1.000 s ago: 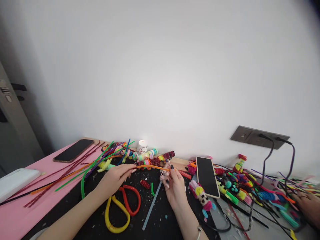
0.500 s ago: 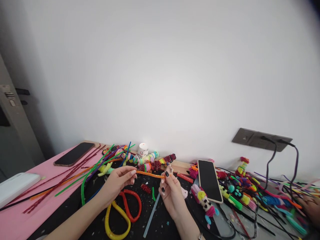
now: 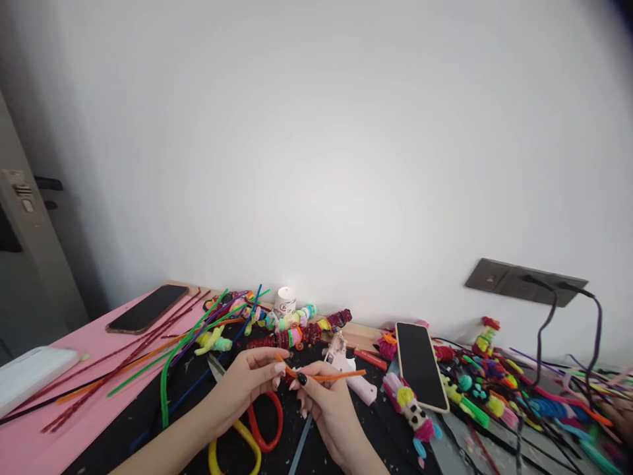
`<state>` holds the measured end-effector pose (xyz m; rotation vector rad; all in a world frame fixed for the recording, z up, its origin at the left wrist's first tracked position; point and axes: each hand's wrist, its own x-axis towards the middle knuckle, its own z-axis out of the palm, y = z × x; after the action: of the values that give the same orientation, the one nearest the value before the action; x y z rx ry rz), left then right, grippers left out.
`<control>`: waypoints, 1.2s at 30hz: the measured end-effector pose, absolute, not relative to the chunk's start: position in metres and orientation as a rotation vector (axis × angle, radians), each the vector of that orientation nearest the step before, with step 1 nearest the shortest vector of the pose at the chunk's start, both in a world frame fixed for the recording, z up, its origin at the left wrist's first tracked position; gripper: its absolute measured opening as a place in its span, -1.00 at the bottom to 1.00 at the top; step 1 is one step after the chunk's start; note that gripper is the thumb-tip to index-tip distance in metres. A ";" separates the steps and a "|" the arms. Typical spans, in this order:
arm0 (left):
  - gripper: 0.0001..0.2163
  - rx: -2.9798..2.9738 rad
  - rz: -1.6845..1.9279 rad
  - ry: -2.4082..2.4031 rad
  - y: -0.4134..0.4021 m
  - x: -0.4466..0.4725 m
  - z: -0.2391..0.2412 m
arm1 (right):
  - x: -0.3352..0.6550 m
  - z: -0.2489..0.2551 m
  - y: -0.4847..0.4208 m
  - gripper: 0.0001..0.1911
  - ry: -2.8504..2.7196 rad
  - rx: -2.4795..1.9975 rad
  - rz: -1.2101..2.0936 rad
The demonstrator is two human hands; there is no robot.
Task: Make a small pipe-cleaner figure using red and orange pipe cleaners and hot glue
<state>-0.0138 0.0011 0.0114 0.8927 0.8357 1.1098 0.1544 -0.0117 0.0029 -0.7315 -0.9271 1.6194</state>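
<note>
An orange pipe cleaner (image 3: pixel 341 377) runs between my two hands, its free end sticking out to the right. My left hand (image 3: pixel 258 376) pinches one end between thumb and fingertips. Close beside it, my right hand (image 3: pixel 321 396) grips the pipe cleaner further along, thumb with dark nail on top. Below my hands lie scissors with one red loop (image 3: pixel 266 429) and one yellow loop (image 3: pixel 235 455), partly covered by my left wrist. A glue stick (image 3: pixel 300 448) pokes out under my right hand. Just beyond that hand rests a pale pink glue gun (image 3: pixel 346 369).
A dark phone (image 3: pixel 147 309) and loose pipe cleaners (image 3: pixel 133 346) lie on a pink sheet at left. Finished pipe cleaner figures (image 3: pixel 306 330) and a paper cup (image 3: pixel 285 301) stand by the wall. At right are a phone (image 3: pixel 422 366), more figures and cables (image 3: pixel 546 323).
My hands have come together, with the right moving left along the orange pipe cleaner. Its end now extends past my right hand, and the glue gun shows more fully.
</note>
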 end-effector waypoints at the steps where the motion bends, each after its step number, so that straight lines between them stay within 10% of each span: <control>1: -0.70 0.863 1.101 0.812 0.000 -0.012 0.012 | 0.154 0.003 -0.012 -0.74 -0.933 -0.739 1.620; 36: -0.61 1.561 1.035 1.107 0.005 -0.012 0.007 | 0.152 -0.017 -0.004 -0.49 -1.221 -0.962 1.388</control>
<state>-0.0125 0.0051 0.0068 1.5615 1.1066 1.0349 0.1523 -0.0043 -0.0165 -0.9618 -1.2215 1.3881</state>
